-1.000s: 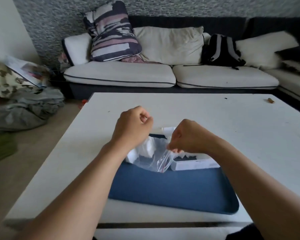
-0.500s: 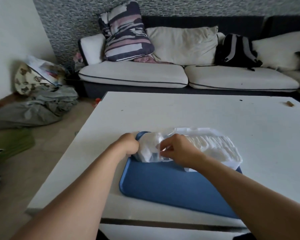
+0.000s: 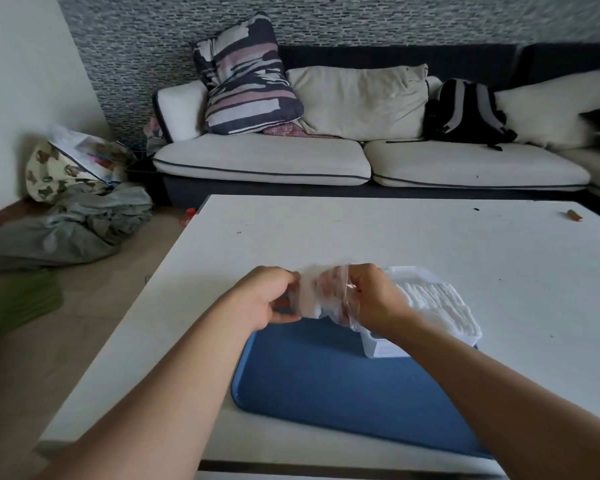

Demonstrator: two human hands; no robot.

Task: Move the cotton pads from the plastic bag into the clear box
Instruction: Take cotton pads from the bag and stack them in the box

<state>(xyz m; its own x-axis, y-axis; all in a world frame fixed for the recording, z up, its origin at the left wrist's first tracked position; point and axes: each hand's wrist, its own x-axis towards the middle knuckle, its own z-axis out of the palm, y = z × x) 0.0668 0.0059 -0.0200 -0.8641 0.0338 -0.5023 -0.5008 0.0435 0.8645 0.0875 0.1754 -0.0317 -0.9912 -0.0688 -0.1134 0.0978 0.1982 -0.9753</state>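
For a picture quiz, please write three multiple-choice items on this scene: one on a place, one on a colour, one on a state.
1. Where does the clear box stand?
A. on the tray
B. on the sofa
C. on the floor

2. What colour is the tray?
A. red
B. blue
C. green

3. How is the plastic bag held?
A. by no hand
B. by one hand
C. by both hands

Answers:
1 A: the clear box rests on the tray.
2 B: its surface is blue.
3 C: left hand and right hand grip the plastic bag.
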